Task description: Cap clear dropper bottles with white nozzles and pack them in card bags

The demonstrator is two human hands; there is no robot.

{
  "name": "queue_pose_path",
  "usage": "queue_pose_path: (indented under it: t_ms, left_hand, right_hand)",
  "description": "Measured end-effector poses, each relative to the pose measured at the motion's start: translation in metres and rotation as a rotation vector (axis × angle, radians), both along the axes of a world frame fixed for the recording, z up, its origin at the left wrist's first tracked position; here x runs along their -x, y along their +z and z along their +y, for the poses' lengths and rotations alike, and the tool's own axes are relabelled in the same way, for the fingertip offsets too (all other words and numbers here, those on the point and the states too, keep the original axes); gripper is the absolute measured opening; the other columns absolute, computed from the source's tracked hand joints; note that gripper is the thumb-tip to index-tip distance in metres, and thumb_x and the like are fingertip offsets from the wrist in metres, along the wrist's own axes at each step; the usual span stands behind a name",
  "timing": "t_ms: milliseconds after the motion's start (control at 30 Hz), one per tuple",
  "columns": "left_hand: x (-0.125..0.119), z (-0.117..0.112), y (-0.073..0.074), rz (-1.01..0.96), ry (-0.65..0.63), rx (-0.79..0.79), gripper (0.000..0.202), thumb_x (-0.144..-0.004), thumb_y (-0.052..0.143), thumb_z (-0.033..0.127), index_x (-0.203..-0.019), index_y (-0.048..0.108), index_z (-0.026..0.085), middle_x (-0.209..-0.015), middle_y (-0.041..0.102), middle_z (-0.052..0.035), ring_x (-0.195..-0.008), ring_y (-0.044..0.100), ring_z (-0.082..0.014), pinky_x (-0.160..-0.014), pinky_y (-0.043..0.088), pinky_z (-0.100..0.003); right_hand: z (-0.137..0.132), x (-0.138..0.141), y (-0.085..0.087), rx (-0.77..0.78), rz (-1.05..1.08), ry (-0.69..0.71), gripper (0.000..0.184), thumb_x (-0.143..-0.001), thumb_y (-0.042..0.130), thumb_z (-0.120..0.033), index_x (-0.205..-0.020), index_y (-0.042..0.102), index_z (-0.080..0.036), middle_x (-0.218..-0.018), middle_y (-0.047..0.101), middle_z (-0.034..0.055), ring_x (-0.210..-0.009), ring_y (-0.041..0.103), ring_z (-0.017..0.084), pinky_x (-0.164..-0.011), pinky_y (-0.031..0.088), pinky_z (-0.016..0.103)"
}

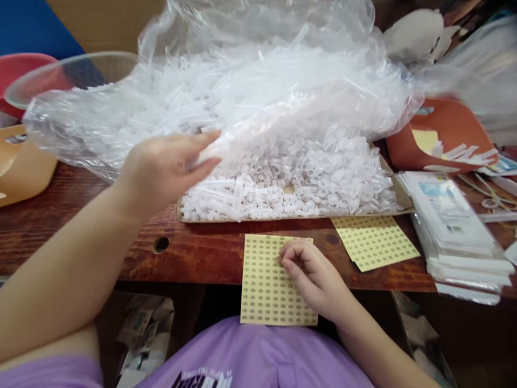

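My left hand (161, 167) reaches across the front of a clear plastic bag (262, 116) full of white translucent tubes. Its fingers point right, with thumb and forefinger apart at the bag's lower edge; they are slightly blurred. Below the bag, a shallow cardboard tray (283, 217) carries many small clear caps (299, 205) and short tubes. A yellow sheet of small oval stickers (262, 285) overhangs the table edge before me. Over its upper right part, my right hand (313, 275) is closed, thumb against curled fingers. Whatever lies between those fingertips is hidden or too small to make out.
More sticker sheets (375, 242) lie partly under the tray. To their right is a stack of plastic-wrapped packets (456, 226). An orange bin (452, 124) holds paper strips. At left stand a yellow bin (24, 167) and a red basin (28, 73). The table (202, 258) has a round hole.
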State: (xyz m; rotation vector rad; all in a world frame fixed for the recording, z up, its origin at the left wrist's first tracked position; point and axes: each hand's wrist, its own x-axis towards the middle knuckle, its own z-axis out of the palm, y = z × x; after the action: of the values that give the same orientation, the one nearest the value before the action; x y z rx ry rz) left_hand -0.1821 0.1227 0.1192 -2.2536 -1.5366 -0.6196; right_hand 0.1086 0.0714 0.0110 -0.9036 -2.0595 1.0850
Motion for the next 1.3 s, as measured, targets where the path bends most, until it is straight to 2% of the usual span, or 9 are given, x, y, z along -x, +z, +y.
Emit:
queue_pose_path:
  t_ms: [33,133,233,300,367,467,600,900,1300]
  left_hand:
    - [-0.011,-0.019,-0.003,0.022,-0.221,-0.106,0.041,-0.093,0.054,0.035,-0.127,0.059,0.012,-0.061,0.056,0.0032,-0.056,0.044,-0.0102,-0.059,0.042,-0.022]
    - [-0.044,-0.068,-0.016,-0.190,-0.491,0.041,0.038,-0.083,0.067,0.015,-0.120,0.060,0.008,-0.064,0.054,0.0026,-0.057,0.048,-0.0102,-0.053,0.042,-0.024]
    - [-0.073,-0.094,-0.036,-0.514,-0.424,0.178,0.034,-0.076,0.071,0.004,-0.107,0.062,0.015,-0.069,0.055,0.0023,-0.061,0.053,-0.0097,-0.057,0.047,-0.023]
    - [-0.088,-0.099,-0.053,-0.598,-0.331,0.198,0.024,-0.080,0.070,0.010,-0.101,0.063,0.017,-0.072,0.055,0.0017,-0.065,0.054,-0.0103,-0.059,0.049,-0.022]
    - [-0.099,-0.099,-0.068,-0.585,-0.259,0.204,0.007,-0.086,0.064,0.018,-0.093,0.061,0.016,-0.088,0.061,-0.0046,-0.081,0.061,-0.0152,-0.070,0.054,-0.027]
    - [-0.110,-0.095,-0.085,-0.494,-0.248,0.337,0.013,-0.095,0.048,0.022,-0.086,0.056,0.015,-0.095,0.066,-0.0093,-0.089,0.065,-0.0195,-0.076,0.054,-0.031]
    - [-0.115,-0.092,-0.095,-0.397,-0.206,0.419,0.015,-0.093,0.043,0.019,-0.085,0.055,0.015,-0.071,0.063,-0.0038,-0.063,0.061,-0.0177,-0.059,0.049,-0.029]
    - [-0.117,-0.088,-0.096,-0.283,-0.179,0.482,0.016,-0.083,0.041,0.011,-0.085,0.056,0.016,-0.072,0.063,-0.0048,-0.066,0.059,-0.0189,-0.063,0.048,-0.029]
    - [-0.116,-0.089,-0.099,-0.332,-0.205,0.480,0.016,-0.089,0.042,0.013,-0.089,0.057,0.013,-0.068,0.059,-0.0040,-0.063,0.057,-0.0184,-0.067,0.048,-0.030]
  right_hand:
    - [0.001,-0.001,0.001,0.052,-0.002,-0.002,0.005,-0.093,0.048,-0.020,-0.088,0.049,-0.021,-0.088,0.059,0.0037,-0.081,0.058,0.014,-0.070,0.049,0.028]
    - [0.003,-0.004,0.003,0.229,0.008,-0.003,0.010,-0.094,0.049,-0.027,-0.086,0.050,-0.021,-0.089,0.058,0.0049,-0.085,0.057,0.016,-0.075,0.047,0.032]
    - [0.005,-0.007,0.006,0.398,0.082,-0.004,0.013,-0.093,0.051,-0.032,-0.085,0.051,-0.021,-0.089,0.057,0.0045,-0.087,0.055,0.017,-0.078,0.046,0.033]
    - [0.008,-0.008,0.006,0.482,0.156,-0.001,0.015,-0.091,0.055,-0.034,-0.085,0.052,-0.021,-0.088,0.056,0.0033,-0.085,0.054,0.015,-0.078,0.046,0.032]
    - [0.011,-0.009,0.006,0.551,0.253,0.006,0.015,-0.089,0.058,-0.034,-0.083,0.053,-0.021,-0.088,0.056,0.0023,-0.083,0.055,0.013,-0.078,0.048,0.029]
    - [0.013,-0.009,0.005,0.614,0.383,0.001,0.015,-0.088,0.062,-0.031,-0.081,0.054,-0.020,-0.091,0.057,0.0015,-0.086,0.058,0.011,-0.081,0.049,0.026]
    - [0.007,-0.009,0.009,0.455,0.400,-0.038,0.009,-0.089,0.061,-0.025,-0.083,0.056,-0.020,-0.096,0.056,0.0022,-0.092,0.059,0.011,-0.088,0.049,0.028]
    - [-0.002,-0.008,0.033,0.195,0.196,0.025,0.005,-0.090,0.058,-0.020,-0.087,0.054,-0.020,-0.100,0.058,0.0037,-0.095,0.058,0.013,-0.085,0.048,0.029]
    - [-0.004,-0.002,0.030,0.106,0.164,-0.015,0.006,-0.090,0.057,-0.017,-0.087,0.053,-0.020,-0.097,0.060,0.0025,-0.095,0.058,0.011,-0.086,0.047,0.025]
